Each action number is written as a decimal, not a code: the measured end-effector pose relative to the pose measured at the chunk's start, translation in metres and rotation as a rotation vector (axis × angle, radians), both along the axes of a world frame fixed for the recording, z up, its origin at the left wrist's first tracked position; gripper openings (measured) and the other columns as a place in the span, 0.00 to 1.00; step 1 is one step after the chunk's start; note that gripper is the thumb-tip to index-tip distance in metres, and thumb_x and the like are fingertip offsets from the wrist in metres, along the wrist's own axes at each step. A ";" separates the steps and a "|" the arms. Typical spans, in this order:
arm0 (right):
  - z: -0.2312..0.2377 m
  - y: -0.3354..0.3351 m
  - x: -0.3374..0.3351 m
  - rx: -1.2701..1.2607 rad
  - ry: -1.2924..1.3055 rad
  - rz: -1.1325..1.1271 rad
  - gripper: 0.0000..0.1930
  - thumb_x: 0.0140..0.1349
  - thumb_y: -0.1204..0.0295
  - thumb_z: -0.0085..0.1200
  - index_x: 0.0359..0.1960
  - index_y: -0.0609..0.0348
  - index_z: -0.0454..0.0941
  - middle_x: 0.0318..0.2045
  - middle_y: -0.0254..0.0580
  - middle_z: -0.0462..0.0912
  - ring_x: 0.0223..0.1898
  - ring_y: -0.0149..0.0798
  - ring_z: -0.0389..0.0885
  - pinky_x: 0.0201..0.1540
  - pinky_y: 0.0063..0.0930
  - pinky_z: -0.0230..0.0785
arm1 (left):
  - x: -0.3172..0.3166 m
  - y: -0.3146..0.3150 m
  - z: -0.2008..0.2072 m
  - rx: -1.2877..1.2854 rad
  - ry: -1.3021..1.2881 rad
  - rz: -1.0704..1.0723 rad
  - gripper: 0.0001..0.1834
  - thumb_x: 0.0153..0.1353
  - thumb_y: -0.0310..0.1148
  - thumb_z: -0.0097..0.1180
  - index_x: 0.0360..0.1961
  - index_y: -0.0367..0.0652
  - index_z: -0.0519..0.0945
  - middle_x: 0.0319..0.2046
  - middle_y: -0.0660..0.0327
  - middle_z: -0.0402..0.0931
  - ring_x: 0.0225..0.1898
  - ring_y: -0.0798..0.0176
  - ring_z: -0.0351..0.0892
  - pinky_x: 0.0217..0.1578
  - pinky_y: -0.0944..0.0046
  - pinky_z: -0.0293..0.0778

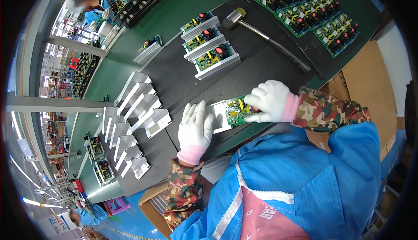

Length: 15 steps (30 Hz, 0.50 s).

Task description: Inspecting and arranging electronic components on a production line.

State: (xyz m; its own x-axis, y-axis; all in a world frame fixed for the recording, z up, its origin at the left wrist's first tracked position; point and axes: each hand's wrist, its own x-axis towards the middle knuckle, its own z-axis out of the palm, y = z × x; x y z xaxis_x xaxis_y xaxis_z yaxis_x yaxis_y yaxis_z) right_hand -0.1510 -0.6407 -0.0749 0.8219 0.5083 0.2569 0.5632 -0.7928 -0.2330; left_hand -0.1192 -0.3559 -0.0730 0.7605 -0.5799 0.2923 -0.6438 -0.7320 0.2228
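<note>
Before me, a green circuit board (236, 111) with yellow and red parts lies partly in a silvery metal channel (219, 117). My gloved right hand (272, 103) is closed around the board's right end, fingers on the far edge and thumb on the near one. My gloved left hand (194, 127) rests at the channel's left end, its fingers stretched out and its thumb side against the metal. Part of the board's right end is hidden by my right hand.
Bare metal channels (130, 122) stand in rows at the left. Beyond my hands are several boards in channels (215, 57) and a hammer (270, 40). Loose boards (335, 33) fill the far right. A cardboard box (152, 205) is below the near edge. Co-workers (98, 5) sit further off.
</note>
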 end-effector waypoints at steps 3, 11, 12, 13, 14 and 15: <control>0.001 -0.010 -0.002 0.173 -0.004 -0.010 0.35 0.52 0.42 0.64 0.54 0.54 0.77 0.49 0.45 0.81 0.53 0.48 0.80 0.59 0.45 0.69 | 0.003 0.001 -0.001 0.005 0.000 0.003 0.23 0.66 0.37 0.53 0.58 0.35 0.76 0.45 0.50 0.84 0.54 0.47 0.80 0.65 0.53 0.68; -0.053 -0.007 0.004 0.168 -0.075 0.041 0.43 0.48 0.42 0.67 0.62 0.53 0.71 0.60 0.45 0.74 0.67 0.49 0.68 0.79 0.56 0.37 | 0.034 -0.015 0.012 0.211 0.055 -0.085 0.13 0.57 0.34 0.59 0.42 0.41 0.84 0.38 0.56 0.84 0.48 0.49 0.81 0.65 0.53 0.68; -0.056 -0.007 0.005 0.208 -0.052 0.051 0.42 0.48 0.44 0.68 0.62 0.53 0.71 0.60 0.45 0.73 0.67 0.49 0.67 0.80 0.57 0.34 | 0.036 -0.017 0.011 0.250 0.046 -0.089 0.12 0.55 0.33 0.60 0.40 0.42 0.86 0.37 0.58 0.84 0.48 0.49 0.81 0.65 0.53 0.68; -0.056 -0.007 0.006 0.210 -0.055 0.052 0.42 0.48 0.44 0.68 0.62 0.53 0.71 0.60 0.45 0.73 0.67 0.49 0.67 0.80 0.57 0.34 | 0.037 -0.018 0.010 0.251 0.044 -0.088 0.12 0.55 0.33 0.60 0.40 0.42 0.86 0.37 0.58 0.84 0.48 0.49 0.81 0.65 0.53 0.68; -0.055 -0.007 0.007 0.252 0.002 0.081 0.41 0.47 0.47 0.69 0.62 0.54 0.71 0.59 0.45 0.73 0.66 0.49 0.68 0.80 0.57 0.34 | 0.038 -0.020 0.009 0.267 0.008 -0.091 0.10 0.55 0.33 0.60 0.37 0.43 0.86 0.36 0.58 0.84 0.48 0.50 0.81 0.64 0.54 0.68; -0.055 -0.006 0.009 0.295 0.058 0.110 0.41 0.46 0.49 0.70 0.62 0.54 0.71 0.59 0.45 0.73 0.66 0.48 0.68 0.80 0.57 0.34 | 0.039 -0.021 0.007 0.284 -0.028 -0.094 0.09 0.54 0.33 0.60 0.35 0.44 0.86 0.34 0.59 0.83 0.48 0.50 0.80 0.64 0.54 0.68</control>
State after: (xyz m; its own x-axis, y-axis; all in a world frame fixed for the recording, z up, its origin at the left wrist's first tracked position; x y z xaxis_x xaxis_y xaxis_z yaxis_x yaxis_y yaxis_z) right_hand -0.1424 -0.6472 -0.1296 0.7837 0.5058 0.3605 0.6209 -0.6213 -0.4780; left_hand -0.0802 -0.3769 -0.0659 0.6937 -0.7088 0.1282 -0.7146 -0.6995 -0.0011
